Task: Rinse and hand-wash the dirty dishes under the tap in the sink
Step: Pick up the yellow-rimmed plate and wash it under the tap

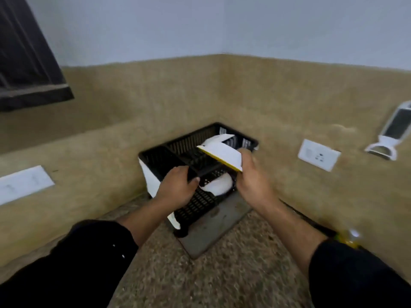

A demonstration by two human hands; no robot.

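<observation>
A black plastic dish basket (178,147) stands in the counter's corner against the tan tiled wall. My left hand (178,187) grips its near rim. My right hand (251,174) holds a white bowl with a yellow inside (222,154), tilted on its side above the basket. Inside the basket lie a white upturned bowl (219,185) near my hands and another white dish (216,138) further back. No sink or tap is in view.
A grey mat (213,232) lies under the basket on the speckled counter (200,281). A white wall socket (319,154) and a hanging white-framed tool (393,130) are on the right wall. A white switch plate (22,183) is on the left wall, below a dark window (24,63).
</observation>
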